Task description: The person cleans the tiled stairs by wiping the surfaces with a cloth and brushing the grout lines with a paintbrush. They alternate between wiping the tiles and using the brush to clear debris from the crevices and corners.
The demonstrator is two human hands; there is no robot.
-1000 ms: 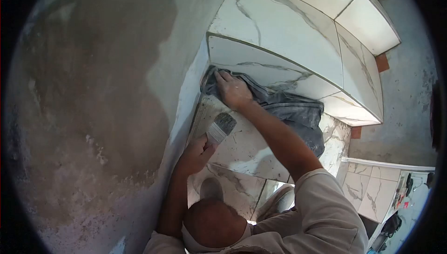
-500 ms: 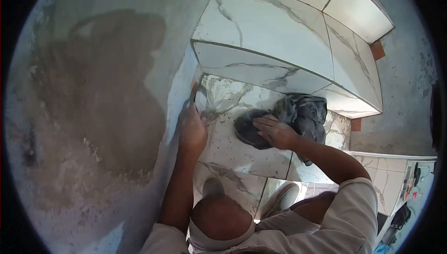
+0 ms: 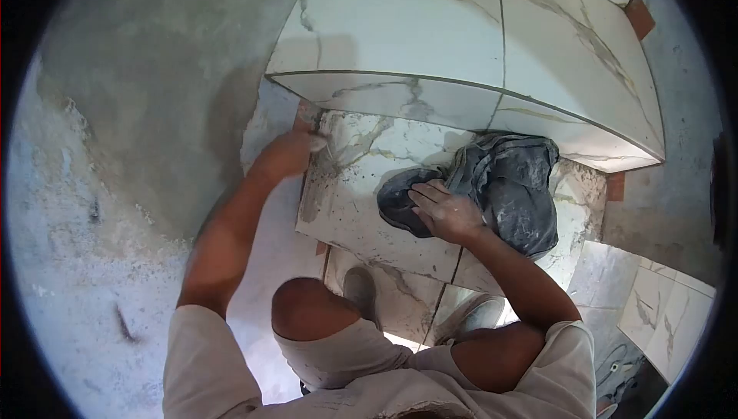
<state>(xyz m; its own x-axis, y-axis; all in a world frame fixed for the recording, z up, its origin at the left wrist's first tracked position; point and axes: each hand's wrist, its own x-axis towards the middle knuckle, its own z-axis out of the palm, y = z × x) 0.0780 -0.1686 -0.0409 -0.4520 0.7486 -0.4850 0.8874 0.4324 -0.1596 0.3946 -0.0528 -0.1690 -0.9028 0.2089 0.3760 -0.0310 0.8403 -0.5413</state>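
My left hand (image 3: 288, 154) is closed at the wall end of the tiled step, its fingers bent in beside the tile's edge. A small pale piece shows at its fingertips; I cannot tell what the hand holds. My right hand (image 3: 452, 211) lies flat, palm down, fingers stretched over a dark rounded pad-like thing (image 3: 401, 202). Against that pad sits a crumpled, dusty black bag (image 3: 519, 207), just right of the hand. Both rest on the marbled step tile (image 3: 369, 223), which is strewn with grit and dust near the left hand.
A higher step (image 3: 400, 23) of white marbled tile rises ahead. On the left stands a rough plastered wall (image 3: 138, 111). My shoes (image 3: 360, 292) are on the lower tiled step. Bare reddish brick (image 3: 638, 17) shows at the right step ends, beside a grey wall.
My view has shifted, and the shadow on the wall has shrunk. The left forearm now reaches in from farther left, with the hand turned toward the step. My right hand stays on the dark pad.
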